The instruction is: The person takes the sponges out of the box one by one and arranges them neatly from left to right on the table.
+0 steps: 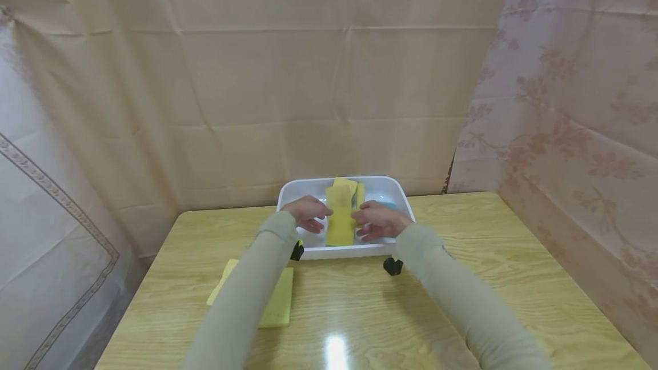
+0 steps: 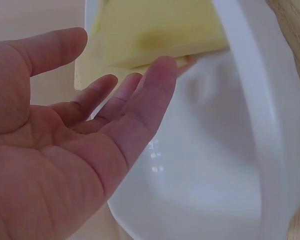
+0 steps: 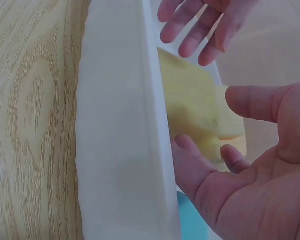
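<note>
In the head view a white plastic tray (image 1: 334, 253) stands at the table's back edge. A flat yellow sponge-like piece (image 1: 339, 226) lies in its middle, overlapping the tray's front part. Left of that piece is my left hand (image 1: 308, 213), its fingers relaxed and the palm bare in the left wrist view. On the other side my right hand (image 1: 380, 221) faces it, thumb apart from the loosely bent fingers, nothing gripped. Both hands' fingertips are close to the yellow piece's long sides. Behind it show another yellow piece (image 1: 345, 183) and a narrow yellow one (image 1: 360, 193).
A light-blue item (image 3: 192, 220) lies in the tray's right part, partly behind my right hand. More yellow pieces (image 1: 277, 304) lie on the wooden table (image 1: 339, 296) at the front left, partly covered by my left sleeve. Beige cloth (image 1: 319, 101) hangs directly behind the tray.
</note>
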`<state>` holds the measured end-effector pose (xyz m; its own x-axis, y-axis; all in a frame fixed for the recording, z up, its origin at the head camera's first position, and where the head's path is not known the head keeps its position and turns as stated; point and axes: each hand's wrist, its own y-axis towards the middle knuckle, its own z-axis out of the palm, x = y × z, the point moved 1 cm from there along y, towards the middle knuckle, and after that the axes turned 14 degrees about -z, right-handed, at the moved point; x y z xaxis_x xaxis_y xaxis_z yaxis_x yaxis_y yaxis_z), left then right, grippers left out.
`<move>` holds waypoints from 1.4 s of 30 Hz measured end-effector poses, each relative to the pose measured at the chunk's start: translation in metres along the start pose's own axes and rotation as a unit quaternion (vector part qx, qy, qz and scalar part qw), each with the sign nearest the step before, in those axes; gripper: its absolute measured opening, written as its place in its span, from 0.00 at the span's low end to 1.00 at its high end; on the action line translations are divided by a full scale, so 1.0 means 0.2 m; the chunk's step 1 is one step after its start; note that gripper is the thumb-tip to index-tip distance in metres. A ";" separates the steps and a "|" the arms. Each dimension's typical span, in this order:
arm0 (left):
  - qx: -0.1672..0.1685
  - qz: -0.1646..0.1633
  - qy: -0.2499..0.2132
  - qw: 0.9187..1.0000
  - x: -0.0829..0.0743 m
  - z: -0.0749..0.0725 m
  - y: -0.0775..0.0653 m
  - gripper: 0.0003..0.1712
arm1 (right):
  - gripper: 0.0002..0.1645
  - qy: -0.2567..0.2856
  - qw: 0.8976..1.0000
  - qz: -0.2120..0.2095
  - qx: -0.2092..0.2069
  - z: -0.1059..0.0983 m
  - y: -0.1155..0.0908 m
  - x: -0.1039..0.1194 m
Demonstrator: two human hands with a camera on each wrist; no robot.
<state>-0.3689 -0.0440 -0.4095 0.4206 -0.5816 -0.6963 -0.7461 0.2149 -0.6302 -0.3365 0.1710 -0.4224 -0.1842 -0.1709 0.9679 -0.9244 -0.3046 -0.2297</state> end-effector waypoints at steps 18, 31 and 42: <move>-0.009 0.004 0.018 1.000 -0.01 0.05 0.03 0.26 | 0.43 0.000 1.000 -0.003 -0.006 0.01 0.01 -0.01; -0.017 -0.005 0.015 1.000 0.00 0.08 0.05 0.24 | 0.40 -0.008 1.000 -0.011 -0.015 0.02 0.04 -0.04; -0.022 -0.003 -0.003 1.000 -0.02 0.11 0.02 0.19 | 0.39 0.000 0.999 0.005 -0.053 0.06 0.07 -0.05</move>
<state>-0.3624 -0.0229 -0.4161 0.4276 -0.5780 -0.6950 -0.7655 0.1775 -0.6185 -0.3442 0.1569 -0.4364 -0.1939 -0.1732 0.9656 -0.9527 -0.2018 -0.2275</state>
